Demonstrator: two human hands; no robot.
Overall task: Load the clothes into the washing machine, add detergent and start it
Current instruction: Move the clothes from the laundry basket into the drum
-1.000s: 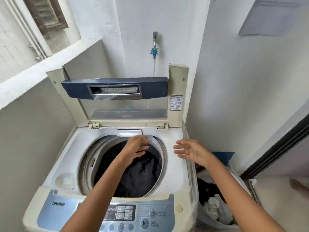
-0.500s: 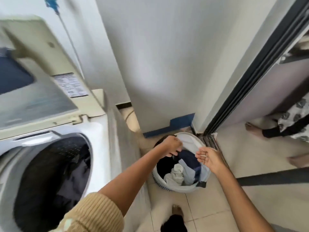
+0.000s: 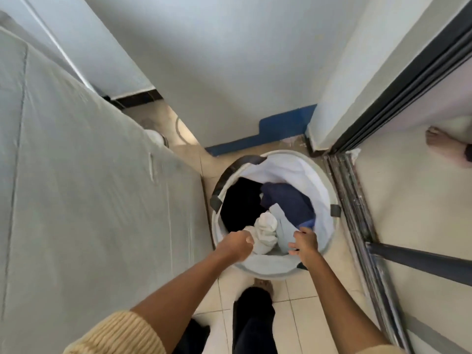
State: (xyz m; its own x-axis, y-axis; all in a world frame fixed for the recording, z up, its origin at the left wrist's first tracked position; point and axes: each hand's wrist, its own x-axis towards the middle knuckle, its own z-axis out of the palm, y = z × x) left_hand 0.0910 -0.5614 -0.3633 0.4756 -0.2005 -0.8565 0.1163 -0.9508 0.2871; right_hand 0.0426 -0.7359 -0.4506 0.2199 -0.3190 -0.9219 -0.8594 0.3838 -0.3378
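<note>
A round white laundry basket (image 3: 323,175) stands on the tiled floor below me. Inside lie a black garment (image 3: 240,205), a dark blue garment (image 3: 288,200), a pale blue garment (image 3: 283,231) and a white cloth (image 3: 265,228). My left hand (image 3: 236,245) is closed on the near edge of the white cloth at the basket's near rim. My right hand (image 3: 304,241) reaches down into the pale blue garment, fingers bent onto it. The washing machine's grey side (image 3: 89,187) fills the left; its tub is out of view.
A white wall with a blue skirting (image 3: 281,129) stands just behind the basket. A sliding-door track (image 3: 357,213) runs along the right, and another person's bare foot (image 3: 444,144) is beyond it. My own foot (image 3: 263,284) is on the tiles just before the basket.
My view swung from the machine's open tub down to the basket. Both hands dropped from the tub's rim into the basket, and the left closed on the white cloth.
</note>
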